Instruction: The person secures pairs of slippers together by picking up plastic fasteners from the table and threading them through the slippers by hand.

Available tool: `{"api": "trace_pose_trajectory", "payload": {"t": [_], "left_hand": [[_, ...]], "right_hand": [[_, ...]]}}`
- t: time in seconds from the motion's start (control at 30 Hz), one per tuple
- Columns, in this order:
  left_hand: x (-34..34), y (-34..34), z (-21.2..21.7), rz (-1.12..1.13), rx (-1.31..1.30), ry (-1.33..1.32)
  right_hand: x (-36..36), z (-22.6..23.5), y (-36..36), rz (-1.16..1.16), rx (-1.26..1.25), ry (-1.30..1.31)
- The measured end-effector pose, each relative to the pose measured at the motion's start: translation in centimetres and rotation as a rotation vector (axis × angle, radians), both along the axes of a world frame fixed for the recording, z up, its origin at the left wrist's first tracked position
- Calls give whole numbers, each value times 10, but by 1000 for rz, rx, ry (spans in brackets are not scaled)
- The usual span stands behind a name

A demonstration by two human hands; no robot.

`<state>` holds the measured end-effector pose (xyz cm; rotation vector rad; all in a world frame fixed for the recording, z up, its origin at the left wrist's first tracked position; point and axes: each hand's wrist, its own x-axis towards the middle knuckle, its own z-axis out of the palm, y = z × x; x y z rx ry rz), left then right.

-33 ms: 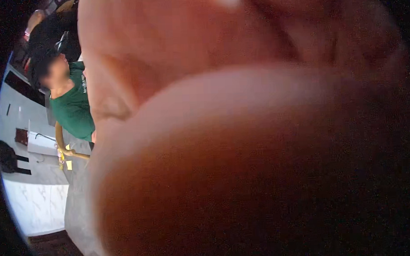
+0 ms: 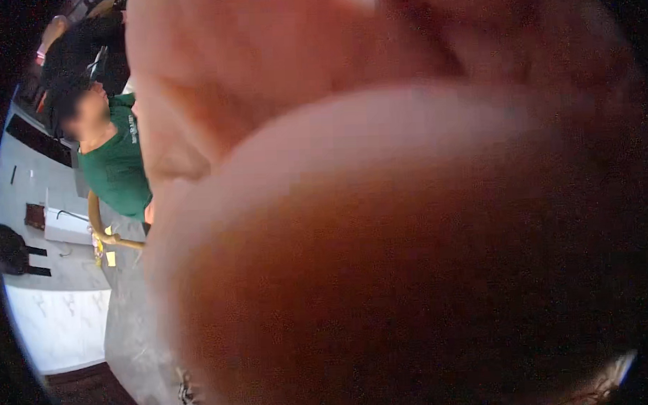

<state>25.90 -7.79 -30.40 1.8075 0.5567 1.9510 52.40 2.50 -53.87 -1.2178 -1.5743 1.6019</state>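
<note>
A bare hand point(image 2: 283, 54), out of focus and very close, covers most of the head view from the middle to the right. Its rounded, darkened lower part point(image 2: 382, 222) may be a thumb or the base of the palm. Creases of skin run above it. The frame does not show whether this is my left or my right hand, nor whether the fingers hold anything. No second hand of mine can be told apart.
The room lies sideways along the left. A person in a green top point(image 2: 119, 170) is there, with someone in dark clothing above. A curved tan wooden piece point(image 2: 96, 217), a white panel point(image 2: 71, 224), a dark chair-like thing point(image 2: 15, 249) and grey floor point(image 2: 132, 330) also show.
The close hand has shifted slightly right and up against the view. More floor, a black-and-white patterned thing and a bright patch at the lower right now show.
</note>
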Motion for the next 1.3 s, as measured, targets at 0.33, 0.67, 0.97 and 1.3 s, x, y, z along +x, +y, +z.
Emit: {"api": "trace_pose_trajectory", "payload": {"t": [0.33,0.67,0.97,1.3], "left_hand": [[-16,-25,-57,315,-321,39],[-80,-37,-209,847,-636,929],[-110,83,-212,672,-508,1255],[-62,128,-220,517,-643,1268]], "right_hand": [[0,5,9,-32,29,-13],[7,-2,7,29,20,16],[8,6,13,26,45,14],[9,15,5,-134,24,101]]}}
